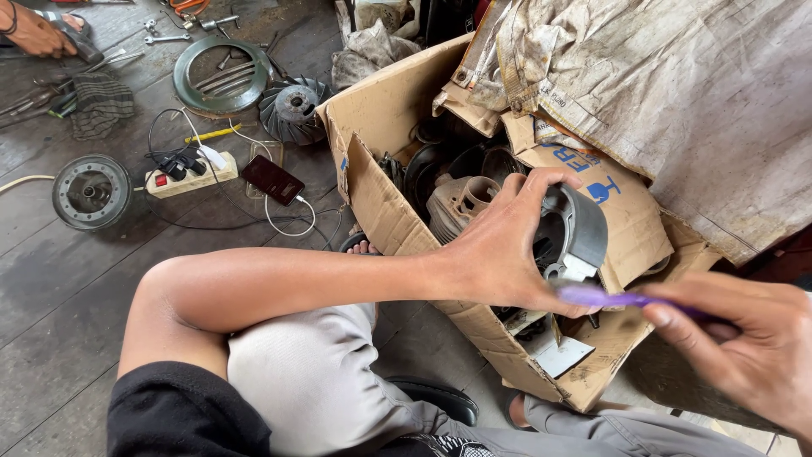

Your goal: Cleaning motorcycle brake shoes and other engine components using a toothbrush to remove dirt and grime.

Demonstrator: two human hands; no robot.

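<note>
My left hand [499, 245] grips a grey metal drum-shaped engine part [575, 233], held above an open cardboard box [376, 199]. My right hand [744, 347] pinches a thin purple tool [617, 299] that looks like a brush handle; its blurred tip reaches the lower edge of the metal part. Inside the box lie dark round parts and a pale metal cylinder casting [457, 201].
On the dark wooden floor lie a white power strip [190, 178], a charging phone [272, 178], a finned fan wheel [292, 108], a ring cover [222, 76], a round pulley [91, 192] and wrenches. Another person's hand [34, 32] rests top left. Dirty sacking [677, 101] covers the right.
</note>
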